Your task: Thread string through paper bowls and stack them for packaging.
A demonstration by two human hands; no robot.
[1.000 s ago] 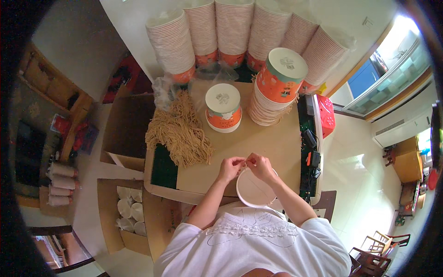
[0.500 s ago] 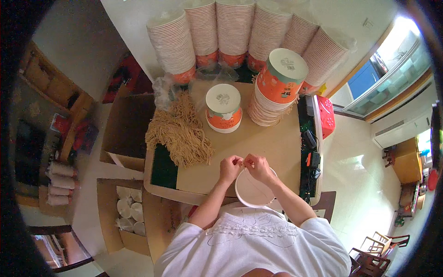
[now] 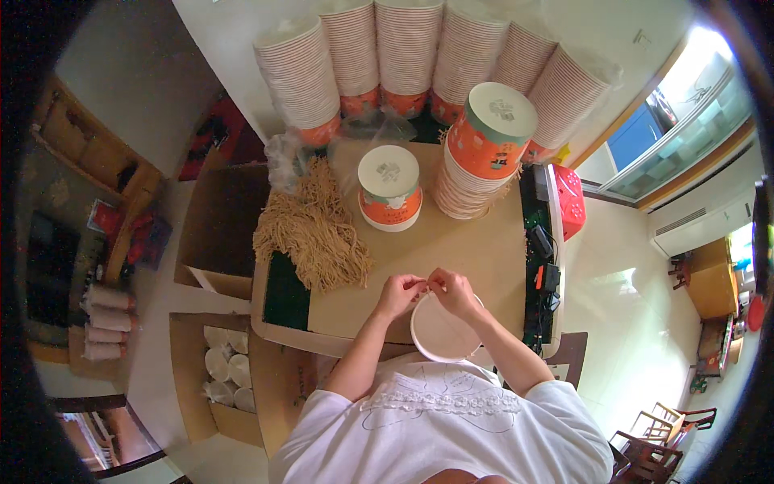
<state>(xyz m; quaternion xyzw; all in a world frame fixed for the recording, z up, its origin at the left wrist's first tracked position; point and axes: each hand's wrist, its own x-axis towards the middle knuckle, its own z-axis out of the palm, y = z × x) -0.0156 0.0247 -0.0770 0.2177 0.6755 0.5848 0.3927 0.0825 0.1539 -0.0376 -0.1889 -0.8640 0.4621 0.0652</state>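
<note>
Close to my body, a white paper bucket point(image 3: 443, 329) stands with its round mouth facing up, against the table's near edge. My left hand point(image 3: 401, 295) is pinched closed at the far side of its rim. Beside it, my right hand point(image 3: 454, 294) is pinched too, the fingertips of both almost meeting. A thin tan cord runs between them and faintly across the bucket's mouth; its end in the fingers is too small to make out. To the left lies a heap of tan cords point(image 3: 313, 234). Beyond my hands an orange bucket point(image 3: 390, 192) sits upside down.
A taller stack of upturned orange buckets point(image 3: 489, 153) stands at right on the cardboard sheet point(image 3: 403, 266). Wrapped stacks of buckets point(image 3: 407, 48) line the wall. Black adapters point(image 3: 547, 278) lie along the right edge. An open carton point(image 3: 211, 379) with white items is at left.
My hands have shifted very slightly at the bucket's rim, the left fingers straightening a little toward the right ones. Everything else stays in place.
</note>
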